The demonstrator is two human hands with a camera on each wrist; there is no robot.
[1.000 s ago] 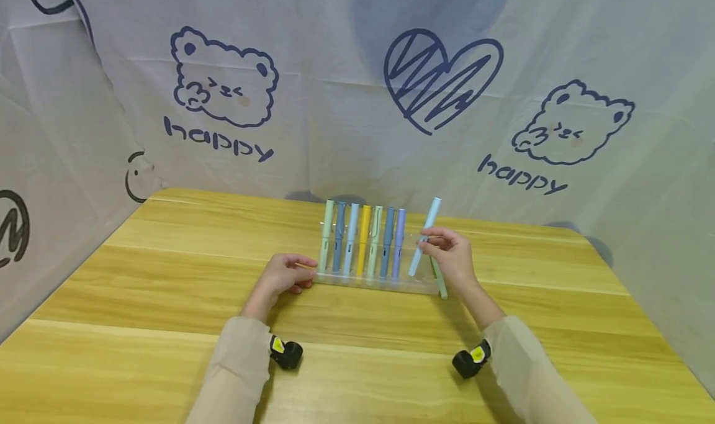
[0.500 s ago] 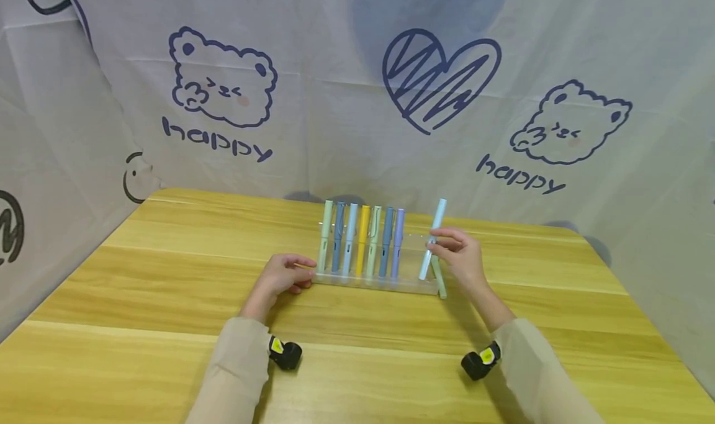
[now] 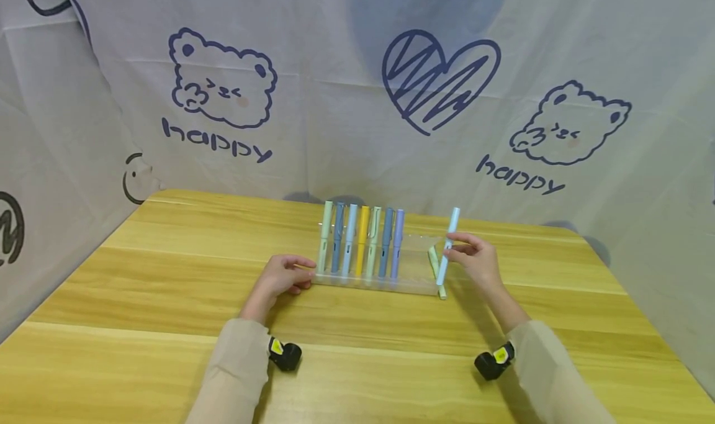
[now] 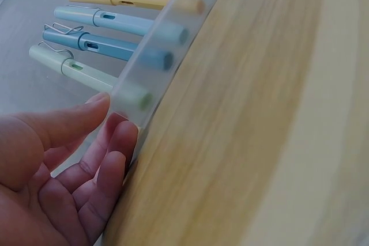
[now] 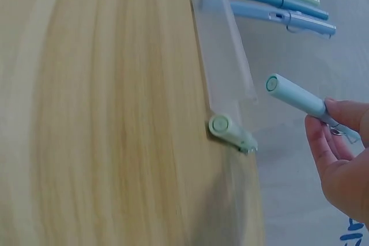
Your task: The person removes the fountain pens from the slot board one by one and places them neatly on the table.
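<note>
At the left end of a clear pen stand (image 3: 410, 285), my left hand (image 3: 286, 275) grips the corner, thumb on the lip and fingers curled beside it, as the left wrist view shows. My right hand (image 3: 477, 264) pinches a light blue pen (image 3: 454, 220) between thumb and fingers, held tilted in the air past the stand's right end. Below it a light green pen (image 5: 230, 132) lies at that same end, on the table. Several capped pens lean side by side in the stand, from a green pen (image 3: 326, 238) at the left to a lavender pen (image 3: 398, 244).
Bare stand surface (image 3: 418, 253) shows between the lavender pen and the right end. The wooden table (image 3: 368, 362) stretches out in front and to both sides. Behind it hangs a pale cloth (image 3: 329, 126) with drawn bears and a heart.
My right hand has carried the light blue pen rightward, from over the stand to beyond its right end, bringing the light green pen into fuller view. My left hand stays at the corner.
</note>
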